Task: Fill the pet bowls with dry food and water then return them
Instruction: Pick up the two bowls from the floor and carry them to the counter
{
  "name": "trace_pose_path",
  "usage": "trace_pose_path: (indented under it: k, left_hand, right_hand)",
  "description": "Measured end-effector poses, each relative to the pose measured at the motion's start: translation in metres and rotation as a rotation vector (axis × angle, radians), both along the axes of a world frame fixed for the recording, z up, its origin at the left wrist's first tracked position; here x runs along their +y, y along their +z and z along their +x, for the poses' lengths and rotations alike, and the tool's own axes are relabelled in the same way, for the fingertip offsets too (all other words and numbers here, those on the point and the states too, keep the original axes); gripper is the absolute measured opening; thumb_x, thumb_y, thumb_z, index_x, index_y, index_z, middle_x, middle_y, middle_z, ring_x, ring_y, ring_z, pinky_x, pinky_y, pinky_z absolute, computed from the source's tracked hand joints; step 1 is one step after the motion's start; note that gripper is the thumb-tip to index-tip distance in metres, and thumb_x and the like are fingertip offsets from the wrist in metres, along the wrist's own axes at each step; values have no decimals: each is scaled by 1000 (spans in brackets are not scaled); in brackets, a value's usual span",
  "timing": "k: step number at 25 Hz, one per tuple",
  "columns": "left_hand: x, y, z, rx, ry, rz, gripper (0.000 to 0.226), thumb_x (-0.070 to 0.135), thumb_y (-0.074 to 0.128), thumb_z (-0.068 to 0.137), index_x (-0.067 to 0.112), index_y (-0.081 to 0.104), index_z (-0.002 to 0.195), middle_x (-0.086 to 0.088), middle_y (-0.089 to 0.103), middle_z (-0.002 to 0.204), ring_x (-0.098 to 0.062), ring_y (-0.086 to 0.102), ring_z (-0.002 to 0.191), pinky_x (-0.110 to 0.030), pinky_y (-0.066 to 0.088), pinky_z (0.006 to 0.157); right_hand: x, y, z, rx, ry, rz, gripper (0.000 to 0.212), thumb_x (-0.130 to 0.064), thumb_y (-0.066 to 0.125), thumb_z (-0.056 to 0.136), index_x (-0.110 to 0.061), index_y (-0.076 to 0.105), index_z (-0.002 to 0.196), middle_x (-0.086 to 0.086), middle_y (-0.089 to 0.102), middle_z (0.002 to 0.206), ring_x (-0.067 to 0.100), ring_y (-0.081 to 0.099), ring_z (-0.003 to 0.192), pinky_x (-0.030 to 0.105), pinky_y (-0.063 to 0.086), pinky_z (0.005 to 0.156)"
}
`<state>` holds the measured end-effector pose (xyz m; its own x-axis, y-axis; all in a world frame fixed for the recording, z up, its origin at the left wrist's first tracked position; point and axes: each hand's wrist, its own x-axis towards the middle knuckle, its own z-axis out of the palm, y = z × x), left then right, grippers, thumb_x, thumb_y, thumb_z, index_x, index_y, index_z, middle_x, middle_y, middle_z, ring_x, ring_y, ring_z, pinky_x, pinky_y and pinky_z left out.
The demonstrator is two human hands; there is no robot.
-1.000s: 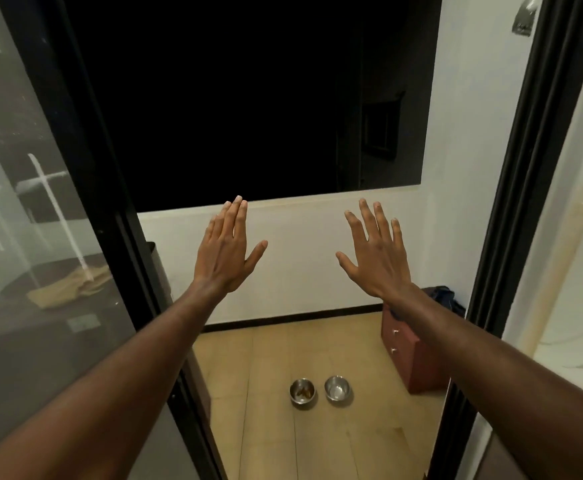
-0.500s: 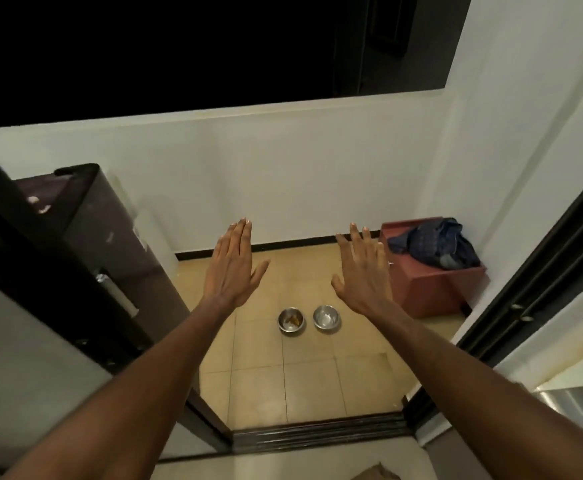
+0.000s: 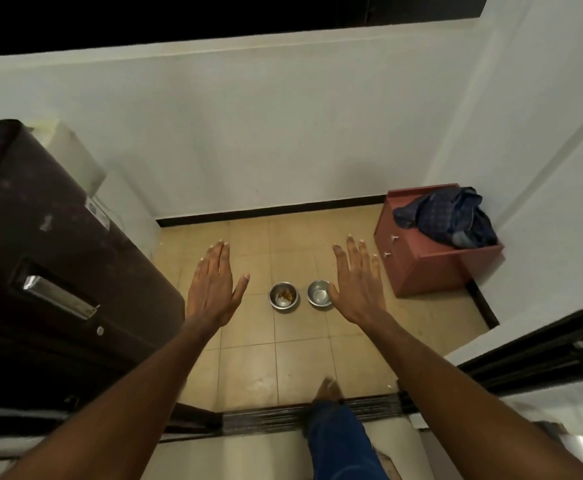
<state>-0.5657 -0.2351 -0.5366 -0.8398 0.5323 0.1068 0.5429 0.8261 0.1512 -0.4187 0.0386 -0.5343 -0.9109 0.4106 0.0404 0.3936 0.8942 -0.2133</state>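
Two small steel pet bowls stand side by side on the tan tiled floor. The left bowl (image 3: 283, 295) holds a little brown dry food. The right bowl (image 3: 318, 293) looks bare inside; water cannot be told. My left hand (image 3: 213, 285) is stretched forward, palm down, fingers flat, to the left of the bowls and well above them. My right hand (image 3: 358, 284) is held out the same way, its thumb overlapping the right bowl's edge in the picture. Neither hand holds anything.
A dark brown cabinet (image 3: 40, 258) fills the left side. A red drawer box (image 3: 428, 265) with a blue cloth (image 3: 452, 216) on top stands at the right wall. A sliding door track (image 3: 283, 414) crosses the threshold, with my foot (image 3: 328, 389) stepping over it.
The view has tilted down and come closer to the balcony floor. Both hands stay raised and flat, now lower in view beside the bowls. My foot has appeared at the threshold.
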Motion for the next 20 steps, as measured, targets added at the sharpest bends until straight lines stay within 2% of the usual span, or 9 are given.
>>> trace_pose_path:
  k: [2, 5, 10, 15, 20]
  left_hand:
    - [14, -22, -20, -18, 4, 7, 88, 66, 23, 106, 8, 13, 170, -14, 15, 179, -33, 19, 166, -45, 15, 132]
    - [42, -74, -57, -43, 4, 3, 91, 68, 22, 105, 11, -2, 172, -11, -4, 181, -28, 0, 168, -46, 3, 133]
    - [94, -205, -131, -189, 10, -18, 90, 66, 23, 107, 15, -17, 169, -6, -19, 180, -24, -12, 167, -47, 1, 135]
    - [136, -368, -210, -343, -18, -91, 87, 60, 30, 110, 15, -13, 170, -5, -14, 181, -23, -8, 168, -43, 3, 135]
    - [180, -517, -272, -484, 48, -24, 82, 53, 37, 111, 9, 3, 172, -9, 5, 181, -26, 5, 168, -39, 12, 133]
  right_hand:
    - [14, -28, -21, -20, 9, 2, 91, -47, 71, 98, -20, 22, 170, 15, -1, 181, 40, 0, 167, 63, 15, 132]
    - [41, -81, -63, -19, 22, 21, 96, -51, 74, 93, -19, 25, 169, 15, -3, 181, 40, -1, 167, 65, 14, 129]
    - [97, -216, -145, -71, -45, -67, 97, -50, 74, 93, -17, 26, 170, 12, -3, 182, 37, 1, 167, 66, 20, 129]
    - [136, -392, -224, -170, -88, -162, 98, -49, 71, 96, -12, 20, 171, 12, 0, 181, 36, 3, 167, 62, 20, 130]
    - [164, -554, -285, -191, -157, -306, 97, -46, 72, 95, -9, 22, 170, 17, 13, 180, 39, 13, 166, 60, 24, 129]
